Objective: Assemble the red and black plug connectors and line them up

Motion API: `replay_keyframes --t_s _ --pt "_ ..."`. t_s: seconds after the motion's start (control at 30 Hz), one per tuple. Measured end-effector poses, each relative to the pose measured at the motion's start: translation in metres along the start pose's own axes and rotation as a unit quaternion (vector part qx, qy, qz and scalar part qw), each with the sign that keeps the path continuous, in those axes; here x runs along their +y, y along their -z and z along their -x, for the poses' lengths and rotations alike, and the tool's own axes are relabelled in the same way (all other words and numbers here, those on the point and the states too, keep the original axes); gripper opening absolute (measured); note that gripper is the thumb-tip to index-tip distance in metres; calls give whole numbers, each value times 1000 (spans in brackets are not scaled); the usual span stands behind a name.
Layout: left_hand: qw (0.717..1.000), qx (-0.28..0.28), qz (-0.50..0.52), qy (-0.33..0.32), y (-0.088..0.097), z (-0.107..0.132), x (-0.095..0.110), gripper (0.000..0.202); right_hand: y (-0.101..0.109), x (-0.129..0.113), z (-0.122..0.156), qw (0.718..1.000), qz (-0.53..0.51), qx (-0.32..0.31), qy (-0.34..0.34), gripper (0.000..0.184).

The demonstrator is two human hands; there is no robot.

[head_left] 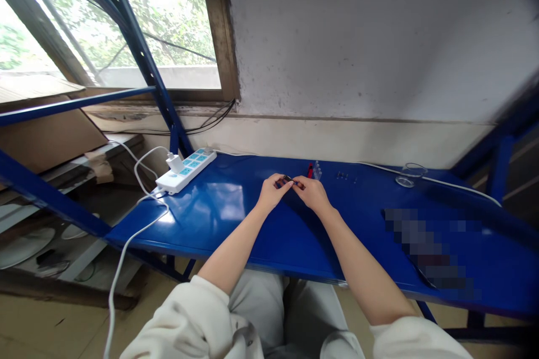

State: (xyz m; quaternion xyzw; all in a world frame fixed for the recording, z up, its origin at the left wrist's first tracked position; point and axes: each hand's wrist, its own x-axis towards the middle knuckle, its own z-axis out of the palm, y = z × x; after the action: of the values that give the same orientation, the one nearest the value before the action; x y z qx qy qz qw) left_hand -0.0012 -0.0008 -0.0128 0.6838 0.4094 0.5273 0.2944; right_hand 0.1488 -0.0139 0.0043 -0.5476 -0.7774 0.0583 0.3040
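Note:
My left hand point(273, 193) and my right hand point(314, 193) meet over the blue table, fingers pinched. Between them is a small dark piece point(287, 179), touched by the fingertips of both; its kind is too small to make out. Just beyond my right hand stand a small red item point(310, 170) and a clear plastic strip with rounded bumps point(317, 170). To their right lie several tiny metal-looking parts point(343, 175).
A white power strip point(187, 171) with a plugged-in adapter point(174, 163) sits at the table's left; its cord hangs over the front edge. At right are a clear glass container point(405, 181) and a dark blurred-out object point(429, 252). Blue rack posts point(158, 78) flank the table point(269, 241).

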Motion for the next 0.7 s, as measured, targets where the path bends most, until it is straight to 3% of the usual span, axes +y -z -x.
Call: replay_keyframes --t_s 0.2,0.27,0.33,0.43,0.57,0.7 --pt "997 -18 62 48 -1 -3 -4 30 -1 -2 1 1000 -25 9 -4 25" --pt "995 0 76 70 4 -7 -8 31 0 -2 0 999 -28 11 -10 29" --pt "995 55 19 81 13 -12 -13 29 0 -2 0 1000 -26 5 -16 34" --pt "973 149 -153 86 29 -18 -19 22 1 -1 0 1000 -16 -7 -24 37" --pt "928 148 -320 118 41 -19 -24 15 1 0 0 999 -19 -15 -30 36" --pt "913 123 -364 140 42 -17 -27 12 1 0 0 999 -26 -11 -23 38"
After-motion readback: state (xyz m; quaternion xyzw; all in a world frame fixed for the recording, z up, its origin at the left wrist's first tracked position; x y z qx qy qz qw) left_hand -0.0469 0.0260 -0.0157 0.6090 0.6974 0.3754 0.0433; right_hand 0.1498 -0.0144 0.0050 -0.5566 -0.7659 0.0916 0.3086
